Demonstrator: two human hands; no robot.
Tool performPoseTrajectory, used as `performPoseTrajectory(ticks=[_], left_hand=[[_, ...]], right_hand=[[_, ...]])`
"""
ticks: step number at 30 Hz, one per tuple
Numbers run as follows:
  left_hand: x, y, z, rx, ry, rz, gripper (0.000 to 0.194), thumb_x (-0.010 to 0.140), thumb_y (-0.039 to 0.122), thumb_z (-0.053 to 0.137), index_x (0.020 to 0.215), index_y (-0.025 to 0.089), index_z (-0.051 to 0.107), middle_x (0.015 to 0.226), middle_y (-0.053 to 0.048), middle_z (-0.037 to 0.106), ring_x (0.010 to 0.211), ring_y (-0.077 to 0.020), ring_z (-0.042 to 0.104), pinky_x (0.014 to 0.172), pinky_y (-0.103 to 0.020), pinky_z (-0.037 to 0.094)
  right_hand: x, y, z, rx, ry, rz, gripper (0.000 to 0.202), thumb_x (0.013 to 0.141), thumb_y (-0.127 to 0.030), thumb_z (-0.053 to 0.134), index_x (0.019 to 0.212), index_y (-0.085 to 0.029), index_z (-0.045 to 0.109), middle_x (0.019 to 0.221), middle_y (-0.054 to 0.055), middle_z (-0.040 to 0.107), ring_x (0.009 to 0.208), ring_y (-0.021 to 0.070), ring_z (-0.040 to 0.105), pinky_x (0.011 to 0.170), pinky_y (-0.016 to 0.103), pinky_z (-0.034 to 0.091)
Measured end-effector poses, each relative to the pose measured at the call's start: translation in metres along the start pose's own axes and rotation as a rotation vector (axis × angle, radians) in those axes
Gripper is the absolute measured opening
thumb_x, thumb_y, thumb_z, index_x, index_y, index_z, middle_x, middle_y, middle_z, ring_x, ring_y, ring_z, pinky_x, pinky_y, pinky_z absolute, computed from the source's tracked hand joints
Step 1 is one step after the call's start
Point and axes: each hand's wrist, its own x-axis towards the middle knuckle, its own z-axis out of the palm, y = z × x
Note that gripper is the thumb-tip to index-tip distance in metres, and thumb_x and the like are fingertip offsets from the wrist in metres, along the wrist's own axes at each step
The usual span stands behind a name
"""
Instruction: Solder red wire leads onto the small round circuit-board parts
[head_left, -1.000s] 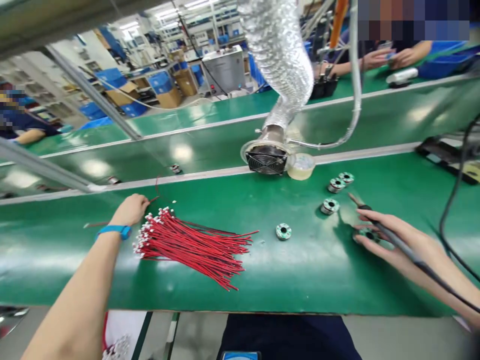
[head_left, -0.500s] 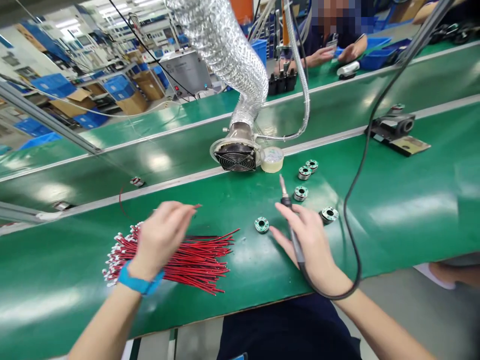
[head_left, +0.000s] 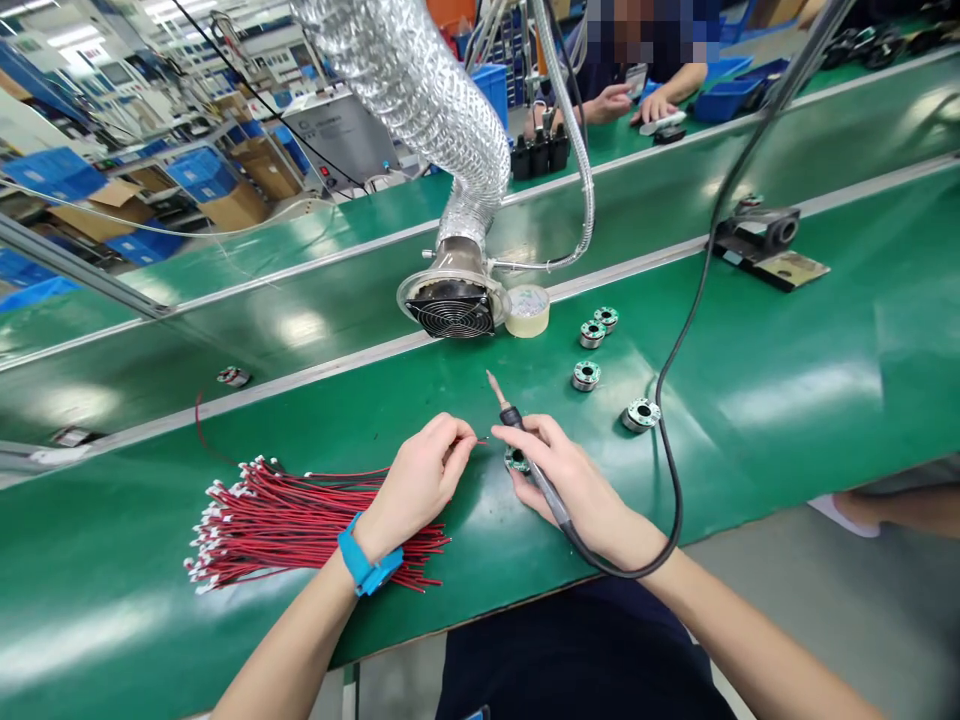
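Note:
My left hand (head_left: 424, 480), a blue band at its wrist, pinches a thin red wire (head_left: 482, 441) whose end sticks out past the fingertips. In my right hand (head_left: 577, 475) is a soldering iron (head_left: 550, 492), its tip pointing up and away from me. Thumb and fingers of that hand also reach around a small ring-shaped coil part with a green circuit board (head_left: 516, 460), partly hidden by the hand and iron; a firm grip on it cannot be made out. Under and beside my left wrist lies a bundle of red and black wires (head_left: 300, 520) with white connectors.
Several similar coil parts (head_left: 586, 376) stand right of centre on the green bench (head_left: 787, 400). A fume extractor fan (head_left: 454, 316), a tape roll (head_left: 528, 312) and a metal fixture (head_left: 772, 250) stand behind. The iron's black cable (head_left: 679, 500) loops on the right. A co-worker (head_left: 645, 90) sits opposite.
My left hand has moved right with the red wire, from over the bundle to near the coil part. The right hand with the soldering iron has shifted left, over that part.

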Motion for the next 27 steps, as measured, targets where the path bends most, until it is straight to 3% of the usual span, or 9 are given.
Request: performPoseTrajectory(ticks=[5, 9, 11, 16, 20, 23, 27], left_hand=[[0.000, 0.012, 0.006, -0.243, -0.096, -0.100, 0.015, 0.101, 0.023, 0.062, 0.088, 0.019, 0.068, 0.082, 0.000, 0.062, 0.070, -0.0117, 0.056, 0.063, -0.023, 0.042], [-0.002, 0.018, 0.010, -0.304, -0.110, -0.127, 0.016, 0.099, 0.028, 0.068, 0.087, 0.019, 0.074, 0.080, -0.001, 0.062, 0.070, -0.0123, 0.055, 0.062, -0.025, 0.041], [-0.003, 0.020, 0.012, -0.331, -0.102, -0.127, 0.017, 0.098, 0.028, 0.070, 0.085, 0.019, 0.076, 0.080, -0.002, 0.062, 0.070, -0.0129, 0.056, 0.062, -0.025, 0.041], [-0.004, 0.028, 0.018, -0.379, -0.074, -0.088, 0.013, 0.095, 0.027, 0.073, 0.085, 0.021, 0.078, 0.087, -0.003, 0.064, 0.063, -0.0111, 0.049, 0.056, -0.025, 0.040], [-0.005, 0.034, 0.032, -0.372, -0.010, -0.062, 0.012, 0.096, 0.022, 0.070, 0.085, 0.020, 0.073, 0.096, -0.006, 0.067, 0.079, -0.0151, 0.061, 0.066, -0.026, 0.050], [-0.007, 0.036, 0.042, -0.338, 0.056, -0.048, 0.012, 0.097, 0.018, 0.067, 0.085, 0.019, 0.069, 0.096, -0.006, 0.068, 0.090, -0.0171, 0.065, 0.076, -0.028, 0.053], [-0.010, 0.038, 0.048, -0.289, 0.066, -0.041, 0.013, 0.097, 0.017, 0.066, 0.085, 0.020, 0.067, 0.095, -0.005, 0.067, 0.088, -0.0167, 0.065, 0.076, -0.029, 0.053]], right_hand=[[-0.013, -0.007, -0.016, 0.179, -0.176, 0.036, 0.077, 0.087, 0.002, 0.059, 0.154, -0.034, 0.046, 0.132, 0.006, 0.056, 0.097, 0.0137, 0.067, 0.091, 0.029, 0.058], [-0.016, -0.006, -0.010, 0.099, -0.067, 0.082, 0.063, 0.091, -0.019, 0.075, 0.148, -0.030, 0.051, 0.128, 0.008, 0.058, 0.113, 0.0233, 0.063, 0.102, 0.041, 0.057], [-0.016, -0.004, -0.005, 0.075, -0.014, 0.092, 0.057, 0.093, -0.025, 0.076, 0.146, -0.028, 0.053, 0.124, 0.009, 0.058, 0.112, 0.0242, 0.063, 0.100, 0.042, 0.058], [-0.016, 0.000, 0.000, 0.170, -0.007, 0.063, 0.051, 0.099, -0.018, 0.065, 0.147, -0.029, 0.053, 0.123, 0.008, 0.057, 0.104, 0.0174, 0.067, 0.094, 0.034, 0.061], [-0.017, 0.004, -0.003, 0.229, 0.019, 0.066, 0.056, 0.099, -0.020, 0.066, 0.152, -0.031, 0.050, 0.133, 0.009, 0.058, 0.113, 0.0176, 0.068, 0.100, 0.033, 0.060], [-0.023, 0.003, -0.007, 0.241, 0.164, 0.063, 0.049, 0.101, -0.021, 0.065, 0.148, -0.026, 0.055, 0.123, 0.008, 0.066, 0.108, 0.0166, 0.070, 0.096, 0.031, 0.061], [-0.044, -0.003, -0.013, 0.201, 0.477, 0.210, 0.020, 0.103, -0.020, 0.059, 0.116, -0.023, 0.074, 0.082, 0.000, 0.072, 0.068, 0.0120, 0.070, 0.070, 0.025, 0.061]])
